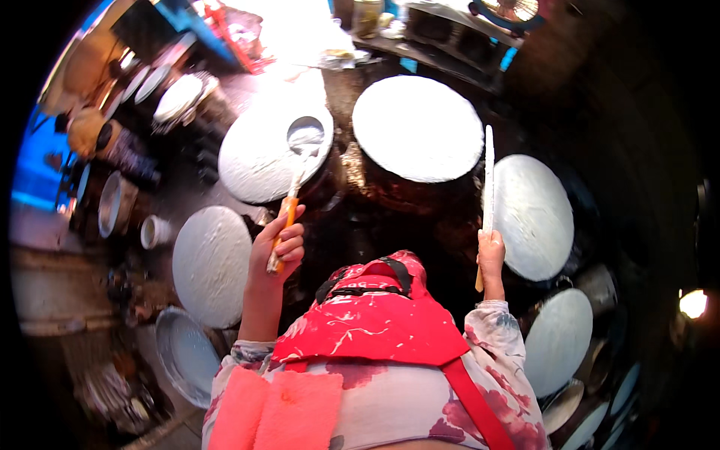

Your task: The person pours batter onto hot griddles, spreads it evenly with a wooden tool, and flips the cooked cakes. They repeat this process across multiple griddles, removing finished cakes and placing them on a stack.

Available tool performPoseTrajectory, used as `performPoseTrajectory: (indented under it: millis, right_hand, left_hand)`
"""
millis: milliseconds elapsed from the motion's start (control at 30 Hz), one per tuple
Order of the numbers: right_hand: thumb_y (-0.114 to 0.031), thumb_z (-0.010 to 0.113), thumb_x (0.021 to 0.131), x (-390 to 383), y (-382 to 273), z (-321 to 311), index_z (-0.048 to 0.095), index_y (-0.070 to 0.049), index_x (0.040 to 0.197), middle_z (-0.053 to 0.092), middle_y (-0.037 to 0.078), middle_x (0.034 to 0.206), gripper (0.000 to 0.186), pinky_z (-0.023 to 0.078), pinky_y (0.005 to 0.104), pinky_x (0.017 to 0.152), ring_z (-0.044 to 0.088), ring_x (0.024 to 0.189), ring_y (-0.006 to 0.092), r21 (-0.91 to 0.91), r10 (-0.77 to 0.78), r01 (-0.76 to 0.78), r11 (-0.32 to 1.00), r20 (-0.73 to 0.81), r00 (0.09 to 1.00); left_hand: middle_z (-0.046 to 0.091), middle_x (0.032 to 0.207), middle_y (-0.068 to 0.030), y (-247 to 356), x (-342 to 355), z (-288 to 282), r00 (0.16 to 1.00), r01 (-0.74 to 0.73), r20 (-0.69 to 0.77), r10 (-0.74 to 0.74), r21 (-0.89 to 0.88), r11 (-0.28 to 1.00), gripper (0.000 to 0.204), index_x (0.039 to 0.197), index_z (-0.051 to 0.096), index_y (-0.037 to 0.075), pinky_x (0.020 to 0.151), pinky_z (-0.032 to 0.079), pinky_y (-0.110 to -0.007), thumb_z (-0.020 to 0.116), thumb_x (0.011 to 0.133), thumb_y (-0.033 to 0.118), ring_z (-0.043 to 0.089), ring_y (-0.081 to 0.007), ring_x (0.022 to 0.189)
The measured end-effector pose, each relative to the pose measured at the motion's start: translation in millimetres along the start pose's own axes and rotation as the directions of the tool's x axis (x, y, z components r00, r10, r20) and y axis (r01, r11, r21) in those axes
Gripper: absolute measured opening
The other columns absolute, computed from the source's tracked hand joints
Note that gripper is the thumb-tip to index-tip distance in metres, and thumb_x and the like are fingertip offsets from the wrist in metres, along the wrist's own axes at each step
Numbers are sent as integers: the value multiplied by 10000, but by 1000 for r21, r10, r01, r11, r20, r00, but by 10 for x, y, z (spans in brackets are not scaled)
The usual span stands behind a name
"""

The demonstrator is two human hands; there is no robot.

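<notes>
My left hand grips the orange handle of a metal ladle, whose round bowl sits over the back-left white-coated disc. My right hand holds upright a long, flat stick coated in white, beside the white disc at right. Another white round surface lies at the back centre, above a dark body. More round white surfaces lie at left and lower right. A red apron with white splashes covers my front, with a pink cloth at lower left.
A pale blue basin sits at lower left. A small white bucket, containers and stacked round lids crowd the left side. A cluttered bench with a fan stands at the back. A lamp glows at right.
</notes>
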State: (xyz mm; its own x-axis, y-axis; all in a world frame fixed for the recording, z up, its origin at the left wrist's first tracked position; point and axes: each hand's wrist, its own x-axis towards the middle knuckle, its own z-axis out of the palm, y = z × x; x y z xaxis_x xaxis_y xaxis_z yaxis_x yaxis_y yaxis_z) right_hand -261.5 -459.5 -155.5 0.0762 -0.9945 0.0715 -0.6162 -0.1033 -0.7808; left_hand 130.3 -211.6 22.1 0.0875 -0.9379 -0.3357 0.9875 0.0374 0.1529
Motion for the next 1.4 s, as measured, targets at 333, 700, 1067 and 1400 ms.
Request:
performPoseTrajectory:
  millis: [333,700,1067,1400]
  right_hand:
    - [-322,604,861,-1104,-379,-747,546,-36,837,617,230,769,293,452,494,605,594,751,441,-283,231,-188,940,127,965]
    - [-321,597,865,-1197,-328,-472,547,-42,837,615,223,765,284,441,501,609,585,754,445,-271,243,-201,941,133,961]
    - [-272,598,876,-1091,-311,-405,506,-14,775,565,212,671,292,416,449,543,564,636,401,-217,174,-147,965,110,979]
    - [-353,586,868,-229,-228,-228,548,-3,787,599,242,704,361,449,492,574,594,668,434,-232,157,-113,966,178,972]
  left_hand:
    - [403,651,13,-90,187,-39,991,130,-47,-129,16,991,329,1232,446,1,403,353,-221,381,996,222,394,-62,438]
    - [406,651,13,-72,329,-6,985,170,-21,-169,27,985,324,1223,461,2,404,334,-228,398,991,219,378,-66,437]
    - [402,643,15,-50,324,4,991,126,-49,-124,35,991,320,1223,472,12,405,348,-227,406,989,221,387,-68,437]
    - [400,648,17,-68,356,13,996,75,-52,-71,69,995,321,1227,467,19,409,355,-229,392,994,228,395,-67,448]
